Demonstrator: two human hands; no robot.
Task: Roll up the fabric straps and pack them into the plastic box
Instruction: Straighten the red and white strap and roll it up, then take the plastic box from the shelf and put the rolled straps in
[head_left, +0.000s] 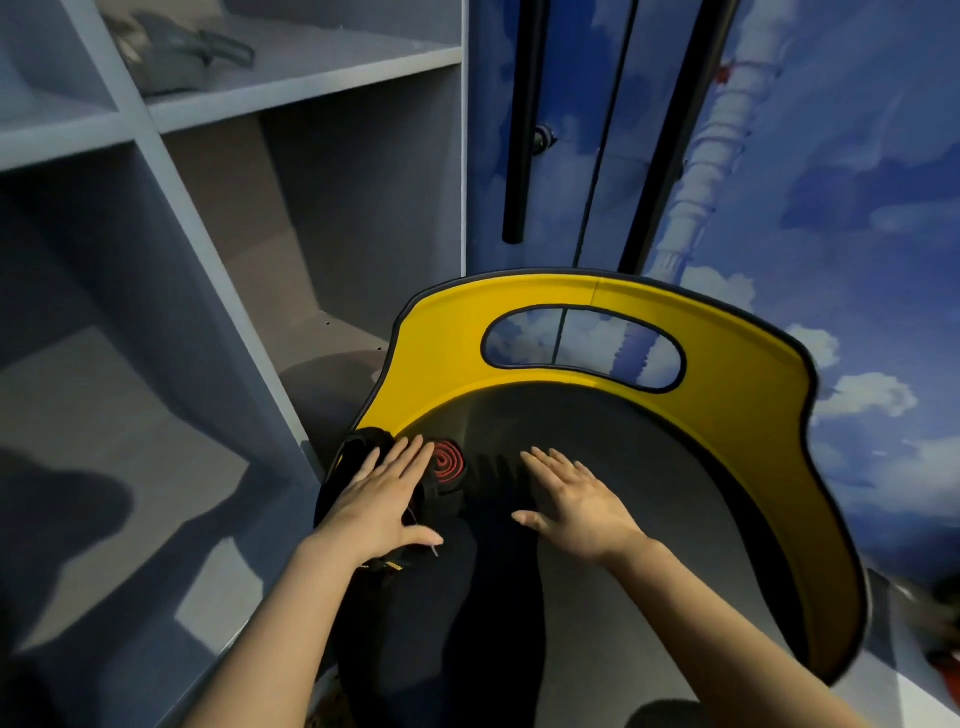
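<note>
Two hands: both lie flat, palms down, on a dark grey chair seat (649, 493) with a yellow curved backrest (519, 312).
Head view, left hand (379, 499): fingers spread and straight, closed on nothing; it rests on a heap of black fabric straps (358, 457) at the seat's left edge.
Head view, right hand (576, 499): fingers likewise straight and apart, holding nothing, pressed on the seat near its middle.
Rolled strap (448, 460): a black strap with red lining, wound in a tight spiral, stands on end just beside the left fingertips (415, 449), between the two hands; the left hand is nearer.
Long axis: the coil's axis points up toward the camera.
Loose strap: more black fabric trails from the coil toward the seat's near edge.
Plastic box: not seen.
Room: grey open shelving (208, 218) stands left of the chair; a blue sky-printed wall (857, 208) lies behind.
</note>
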